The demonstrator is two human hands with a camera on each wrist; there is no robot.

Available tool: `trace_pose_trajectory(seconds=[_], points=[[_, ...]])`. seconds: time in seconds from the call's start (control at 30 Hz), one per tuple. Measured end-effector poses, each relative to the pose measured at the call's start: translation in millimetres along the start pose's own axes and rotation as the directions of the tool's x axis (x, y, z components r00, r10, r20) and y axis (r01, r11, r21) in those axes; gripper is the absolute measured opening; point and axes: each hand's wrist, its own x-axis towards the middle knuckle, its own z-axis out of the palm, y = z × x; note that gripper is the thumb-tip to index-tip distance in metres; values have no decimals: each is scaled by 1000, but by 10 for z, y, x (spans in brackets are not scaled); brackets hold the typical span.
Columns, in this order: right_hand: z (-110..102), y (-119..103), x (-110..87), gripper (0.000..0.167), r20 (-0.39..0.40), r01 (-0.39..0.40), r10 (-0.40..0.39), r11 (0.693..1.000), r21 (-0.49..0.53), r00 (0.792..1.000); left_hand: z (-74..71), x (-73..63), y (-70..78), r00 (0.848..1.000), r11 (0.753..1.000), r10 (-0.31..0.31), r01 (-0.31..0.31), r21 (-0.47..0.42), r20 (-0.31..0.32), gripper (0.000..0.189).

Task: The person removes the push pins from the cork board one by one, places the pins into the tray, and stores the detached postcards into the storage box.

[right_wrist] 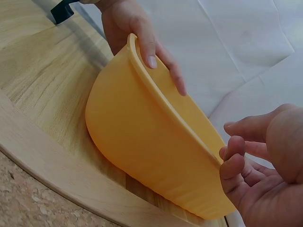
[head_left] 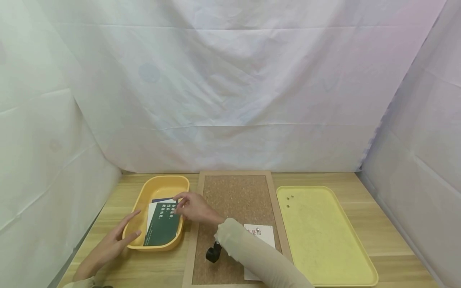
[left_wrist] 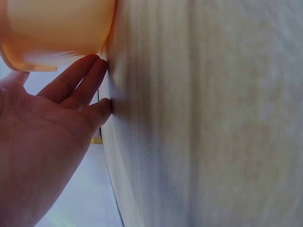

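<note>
A yellow-orange plastic bin (head_left: 155, 248) stands at the left with paper cards in it. On top lies a dark green card (head_left: 162, 228) with white characters; a white card (head_left: 150, 214) and a dark blue card (head_left: 157, 200) show partly beneath. My left hand (head_left: 112, 241) rests at the bin's near left corner, thumb and forefinger over the rim, other fingers extended along the outside wall. Over the right rim is my right hand (head_left: 196, 208), loosely bent fingers close to the green card's upper right corner. In the right wrist view nothing shows between these fingers (right_wrist: 234, 165).
A wood-framed cork board (head_left: 234, 196) lies right of the bin. On it is a white card (head_left: 264, 232) with characters and a pin (head_left: 257, 229), partly hidden by my right sleeve (head_left: 252, 252). Farther right, a yellow tray (head_left: 324, 240) holds several small pins (head_left: 288, 206).
</note>
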Motion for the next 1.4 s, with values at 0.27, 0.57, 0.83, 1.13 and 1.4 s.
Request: trace_pose_trajectory(seconds=[0.27,0.57,0.83,1.13,1.4], points=[[-115,50,-50,34,10,28,-28,1000,-10,1000,3,2,1,1000,1000,9,-9,3,-1,66],[-244,165,-103,34,27,62,-63,998,21,998,-14,2,-7,1000,1000,13,-13,-28,5,66],[-342,235,-166,34,25,61,-62,997,45,998,-22,13,-7,1000,1000,-1,1,-10,8,67],[-519,370,-303,34,16,84,-84,996,-2,996,-30,14,-3,1000,1000,-2,2,-5,13,67],[-650,488,-420,32,-5,70,-70,997,-15,998,-44,36,-29,1000,1000,-11,11,10,15,67]])
